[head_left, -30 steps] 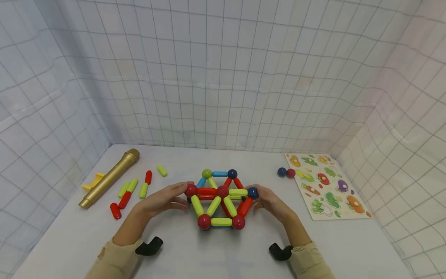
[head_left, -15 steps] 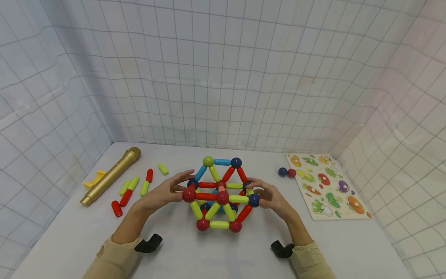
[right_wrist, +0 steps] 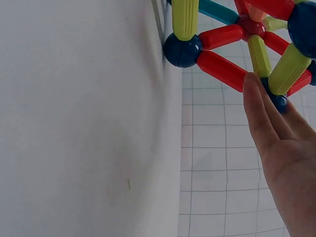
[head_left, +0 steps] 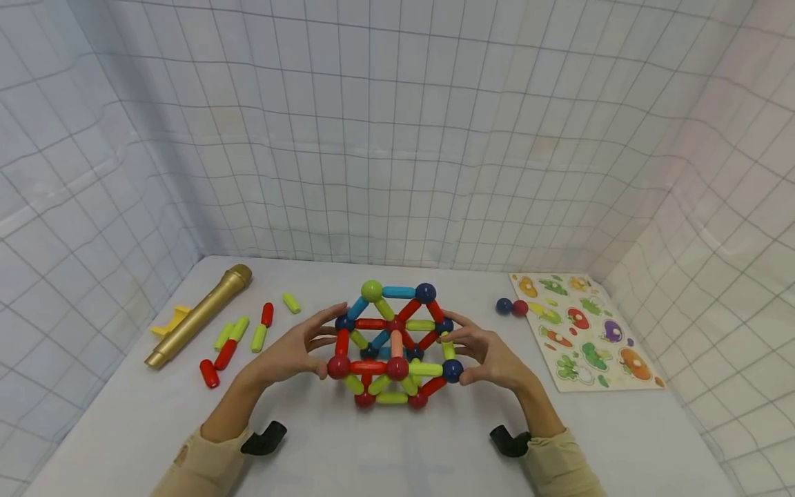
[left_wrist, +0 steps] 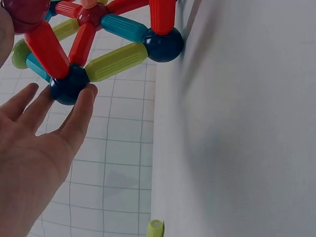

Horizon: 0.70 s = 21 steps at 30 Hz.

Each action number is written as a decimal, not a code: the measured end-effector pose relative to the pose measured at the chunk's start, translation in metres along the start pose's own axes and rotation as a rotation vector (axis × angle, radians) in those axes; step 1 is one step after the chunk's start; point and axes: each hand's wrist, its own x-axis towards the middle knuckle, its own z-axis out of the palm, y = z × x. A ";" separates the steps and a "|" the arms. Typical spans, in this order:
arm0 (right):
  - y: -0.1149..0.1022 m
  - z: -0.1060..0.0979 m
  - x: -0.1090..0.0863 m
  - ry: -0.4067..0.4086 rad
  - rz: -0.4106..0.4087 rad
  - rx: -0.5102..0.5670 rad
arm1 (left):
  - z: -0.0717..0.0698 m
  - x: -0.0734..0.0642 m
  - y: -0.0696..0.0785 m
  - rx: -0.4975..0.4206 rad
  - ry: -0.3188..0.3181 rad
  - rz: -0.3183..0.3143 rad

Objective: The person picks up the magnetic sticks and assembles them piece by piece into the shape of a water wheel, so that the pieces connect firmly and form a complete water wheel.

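A magnetic ball-and-rod model (head_left: pixel 397 368) of red, blue and green pieces stands at mid-table between both hands. My left hand (head_left: pixel 288 355) grips its left side, thumb by the red ball (head_left: pixel 339 366) and fingers at the blue ball behind. In the left wrist view those fingertips (left_wrist: pixel 89 94) press against the blue ball (left_wrist: pixel 69 85). On the opposite side my right hand (head_left: pixel 493 355) has its thumb at the near blue ball (head_left: pixel 453 371) and its fingers at the far one. The right wrist view shows these fingertips (right_wrist: pixel 252 81) against the model's dark blue ball (right_wrist: pixel 278 101).
To the left lie a gold microphone (head_left: pixel 201 314), a yellow piece (head_left: pixel 170 321) and several loose red and green rods (head_left: pixel 226 352). A blue ball (head_left: pixel 504 306) and a red ball (head_left: pixel 519 308) lie beside a vegetable picture board (head_left: pixel 586 331) at right.
The model has tipped in my hands: its far green-and-blue top edge has risen, and its near upper row has swung down toward me. Both hands have kept to its sides, fingers now more spread.
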 end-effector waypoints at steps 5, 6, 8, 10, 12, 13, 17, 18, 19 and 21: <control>-0.001 0.001 0.000 -0.003 0.003 -0.050 | 0.001 -0.001 0.001 0.083 -0.003 0.002; 0.000 0.001 0.000 -0.003 0.005 -0.058 | 0.001 -0.001 0.002 0.101 -0.002 0.003; 0.000 0.002 -0.002 -0.001 0.007 -0.075 | 0.001 -0.002 0.003 0.128 -0.004 0.006; -0.001 0.005 -0.004 0.002 0.012 -0.091 | 0.001 -0.004 0.004 0.140 -0.011 0.007; -0.002 0.007 -0.005 0.007 0.018 -0.116 | 0.001 -0.005 0.005 0.146 -0.019 0.006; -0.003 0.008 -0.005 0.011 0.021 -0.136 | 0.001 -0.006 0.006 0.149 -0.025 0.006; -0.006 0.009 -0.005 0.019 0.031 -0.247 | 0.001 -0.009 0.007 0.162 -0.042 0.010; -0.008 0.009 -0.005 0.020 0.035 -0.282 | 0.000 -0.009 0.008 0.174 -0.044 0.010; -0.009 0.008 -0.004 0.020 0.043 -0.311 | 0.000 -0.009 0.009 0.186 -0.048 0.013; -0.012 0.007 -0.003 0.016 0.055 -0.357 | 0.000 -0.008 0.010 0.206 -0.048 0.012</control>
